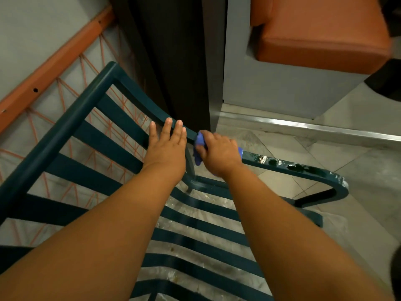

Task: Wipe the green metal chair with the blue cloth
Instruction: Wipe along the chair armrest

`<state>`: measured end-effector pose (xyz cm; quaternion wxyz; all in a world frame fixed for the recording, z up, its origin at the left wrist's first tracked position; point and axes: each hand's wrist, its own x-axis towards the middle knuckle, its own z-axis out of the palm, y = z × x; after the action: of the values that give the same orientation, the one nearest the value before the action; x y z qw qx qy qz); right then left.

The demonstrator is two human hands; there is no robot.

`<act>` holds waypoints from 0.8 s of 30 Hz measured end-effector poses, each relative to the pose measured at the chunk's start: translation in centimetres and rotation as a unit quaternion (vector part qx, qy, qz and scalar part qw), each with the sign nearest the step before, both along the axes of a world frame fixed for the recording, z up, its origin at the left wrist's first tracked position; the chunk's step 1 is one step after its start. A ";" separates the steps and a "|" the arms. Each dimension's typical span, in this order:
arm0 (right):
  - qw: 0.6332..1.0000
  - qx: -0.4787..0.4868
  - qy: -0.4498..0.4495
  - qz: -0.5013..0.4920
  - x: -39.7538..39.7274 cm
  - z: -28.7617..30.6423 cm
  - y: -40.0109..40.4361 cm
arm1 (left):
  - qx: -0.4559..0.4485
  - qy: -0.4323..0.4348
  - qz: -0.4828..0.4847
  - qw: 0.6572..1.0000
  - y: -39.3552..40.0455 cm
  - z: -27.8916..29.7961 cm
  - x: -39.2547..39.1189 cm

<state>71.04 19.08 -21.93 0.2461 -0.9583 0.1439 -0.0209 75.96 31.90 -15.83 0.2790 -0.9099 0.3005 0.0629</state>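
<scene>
Right hand wiping chair rail with cloth, left hand bracing.

Cloth (198, 152) soft, limp, light; looks best bunched in the fist, as here: right hand (219, 154) clenched on it at frame centre, pressed on the armrest where it meets the back. Chair (71, 118) rigid metal, likely heavy and stable; fills lower left to right edge. Left hand (168, 144) open, flat, fingers on the top rail just beside the cloth. Crusty white spots on the armrest (303, 168), centre right, look unwiped.
</scene>
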 end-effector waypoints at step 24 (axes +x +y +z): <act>0.980 0.032 0.194 -0.009 0.1 0.7 -5.1 | 0.011 0.005 0.022 1.000 -0.4 0.0 -0.4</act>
<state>71.13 13.95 -21.21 0.2440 -0.9343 0.1987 0.1678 75.53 31.52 -15.83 0.2862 -0.9126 0.2816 0.0772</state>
